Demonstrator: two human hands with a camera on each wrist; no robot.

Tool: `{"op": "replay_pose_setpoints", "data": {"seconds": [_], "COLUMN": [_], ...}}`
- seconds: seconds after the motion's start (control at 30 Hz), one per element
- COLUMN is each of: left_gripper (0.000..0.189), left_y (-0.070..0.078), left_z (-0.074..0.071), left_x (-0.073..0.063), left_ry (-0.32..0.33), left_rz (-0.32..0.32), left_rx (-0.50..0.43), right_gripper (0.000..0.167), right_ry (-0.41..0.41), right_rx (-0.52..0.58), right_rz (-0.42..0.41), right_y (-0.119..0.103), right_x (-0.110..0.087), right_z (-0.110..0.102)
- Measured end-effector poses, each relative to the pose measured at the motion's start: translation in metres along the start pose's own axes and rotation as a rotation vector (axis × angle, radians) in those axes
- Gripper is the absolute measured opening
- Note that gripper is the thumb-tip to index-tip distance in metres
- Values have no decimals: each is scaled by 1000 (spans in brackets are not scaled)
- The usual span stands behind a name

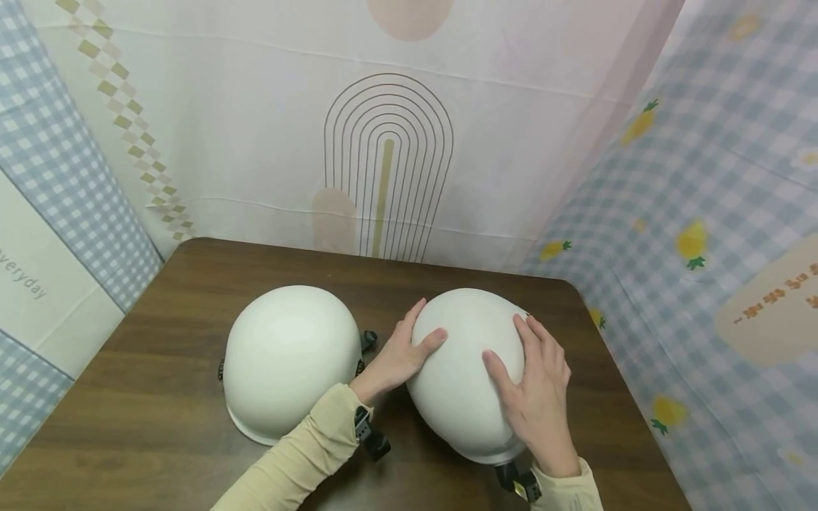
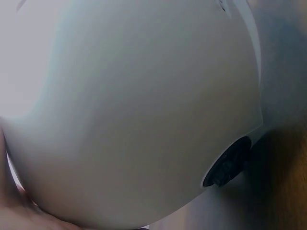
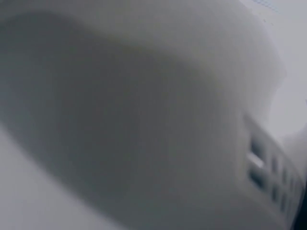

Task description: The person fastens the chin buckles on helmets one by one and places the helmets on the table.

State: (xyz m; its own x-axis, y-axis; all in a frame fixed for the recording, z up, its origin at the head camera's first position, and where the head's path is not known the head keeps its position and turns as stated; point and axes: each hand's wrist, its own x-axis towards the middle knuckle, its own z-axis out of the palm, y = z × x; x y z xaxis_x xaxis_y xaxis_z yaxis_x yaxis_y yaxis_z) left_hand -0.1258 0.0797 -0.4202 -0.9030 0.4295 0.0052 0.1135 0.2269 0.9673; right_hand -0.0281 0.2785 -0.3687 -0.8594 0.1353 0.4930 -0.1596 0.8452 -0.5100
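Two white helmets are in the head view. My left hand (image 1: 401, 353) rests on the left side of the right-hand helmet (image 1: 466, 376), thumb and fingers spread over the shell. On that helmet's right side lies my right hand (image 1: 540, 387), its fingers extended and thumb apart. The helmet sits dome up and looks somewhat tilted. In the left wrist view the white shell (image 2: 134, 105) fills most of the picture, with a round black fitting (image 2: 228, 163) near its rim. A blurred slotted part (image 3: 273, 167) shows beside the pale surface in the right wrist view.
The other white helmet (image 1: 290, 358) stands dome up on the left of the brown wooden table (image 1: 128, 419), with dark fittings at its sides. My left forearm passes in front of it. Patterned cloth curtains (image 1: 255, 142) hang behind and beside the table.
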Motion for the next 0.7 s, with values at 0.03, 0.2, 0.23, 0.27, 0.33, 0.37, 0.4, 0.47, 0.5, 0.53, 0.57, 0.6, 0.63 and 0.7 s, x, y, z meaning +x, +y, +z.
{"op": "replay_pose_setpoints", "data": {"seconds": [0.03,0.2,0.23,0.27,0.33,0.37,0.4,0.47,0.5,0.53,0.57,0.6,0.63,0.7], "left_gripper": [87,87,87,87,87,86,86,85,85,85,85,85,85,84], "left_y": [0,-1,0,0,0,1,1,1,1,1,1,1,1,1], "left_z": [0,-1,-2,-2,-4,-5,-6,-7,-7,-7,-8,-8,-8,-9], "left_x": [0,0,-1,-1,-2,-2,-2,-2,-2,-2,-2,-2,-2,-1], "left_ry": [0,-7,-9,-7,1,4,7,16,16,16,15,17,20,25], "left_rz": [1,-2,-2,-5,-8,-9,-10,-16,-17,-19,-20,-21,-22,-25], "left_rx": [0,3,0,0,0,-1,-1,6,8,9,7,9,10,13], "right_gripper": [67,67,67,67,66,66,66,65,65,64,64,64,64,64], "right_ry": [1,4,5,3,-1,-4,-8,-13,-13,-14,-15,-15,-16,-17], "right_rx": [1,2,5,10,23,31,39,51,53,56,59,60,61,60], "right_rz": [0,-2,-3,-3,2,5,11,24,30,34,36,39,40,40], "right_y": [0,1,1,1,0,0,1,2,2,3,3,4,4,4], "right_x": [0,-1,-1,-1,-1,-1,-2,-3,-3,-3,-3,-3,-3,-3], "right_z": [0,1,1,2,3,4,4,6,7,7,8,8,8,9]}}
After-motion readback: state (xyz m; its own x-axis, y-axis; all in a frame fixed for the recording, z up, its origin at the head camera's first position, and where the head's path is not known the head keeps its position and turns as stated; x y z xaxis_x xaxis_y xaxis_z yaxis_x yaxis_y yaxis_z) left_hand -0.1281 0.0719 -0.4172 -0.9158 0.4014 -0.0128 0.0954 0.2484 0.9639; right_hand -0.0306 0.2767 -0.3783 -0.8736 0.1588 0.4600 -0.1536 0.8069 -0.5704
